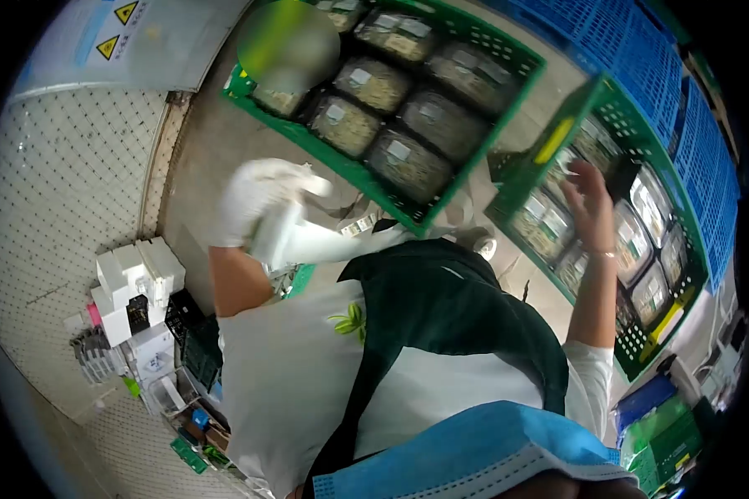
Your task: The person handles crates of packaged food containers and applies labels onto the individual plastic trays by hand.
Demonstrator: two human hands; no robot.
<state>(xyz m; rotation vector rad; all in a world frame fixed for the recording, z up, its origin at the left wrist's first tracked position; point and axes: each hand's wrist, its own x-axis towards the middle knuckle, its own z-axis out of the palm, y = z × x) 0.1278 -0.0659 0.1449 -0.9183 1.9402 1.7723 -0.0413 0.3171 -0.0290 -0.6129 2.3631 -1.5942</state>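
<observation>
Head view, motion blur on your hands. To handle this well, I'd judge: steady the white thing (276, 234) at your left hand (266, 198) first, since its shape is smeared and a loose hold could let it slip. Lift the clear packs (408, 164) by their sides, level, no squeezing of the lids; they sit close together, so slim fingertips down the edges should work better than a full palm. Watch the crate rims too, easy to knock a wrist on.

Packs are in two places: rows inside the near green crate (341, 160), ahead of you, and more inside the right-hand green crate (508, 218). White thing is just below your left glove, overlapping it in view; what it is, can't tell.

Pose: left forearm comes up from your side, elbow bent, gloved hand out in front of your chest, short of the near crate. Fingers look bent, but whether they pinch the white thing, can't tell. Right forearm reaches forward over the right-hand crate, bare hand (589, 198) raised, fingers loosely curled and partly spread, nothing seen in them. Contact with packs or rim: can't tell.
</observation>
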